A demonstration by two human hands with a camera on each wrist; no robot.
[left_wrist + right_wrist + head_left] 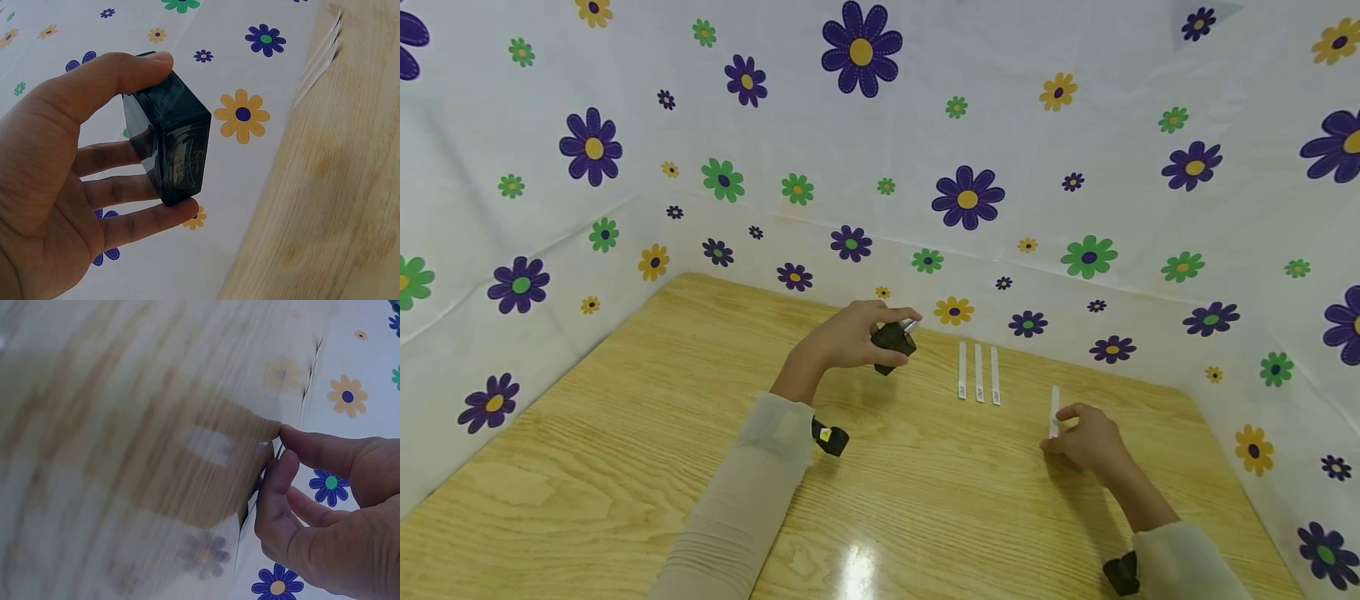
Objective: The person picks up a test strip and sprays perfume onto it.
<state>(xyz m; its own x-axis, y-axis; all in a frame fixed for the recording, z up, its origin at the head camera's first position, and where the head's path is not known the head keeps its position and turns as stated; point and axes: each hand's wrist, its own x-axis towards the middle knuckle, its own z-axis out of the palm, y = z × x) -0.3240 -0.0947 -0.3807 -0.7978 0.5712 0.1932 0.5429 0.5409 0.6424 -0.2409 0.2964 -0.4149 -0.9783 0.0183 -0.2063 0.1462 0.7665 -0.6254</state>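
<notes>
My left hand holds a dark glass perfume bottle above the back of the table, tilted, with a silver sprayer neck showing at its upper right. In the left wrist view, the thumb lies over one end of the bottle and the fingers support it from the other side. To the right, my right hand pinches the near end of a white paper test strip, low at the tabletop. The right wrist view shows thumb and fingertip meeting on the strip's thin edge.
Three more white strips, left, middle and right, lie side by side on the wooden table, between the hands. Behind the table and along its sides hangs a white flowered cloth. Each wrist wears a black camera.
</notes>
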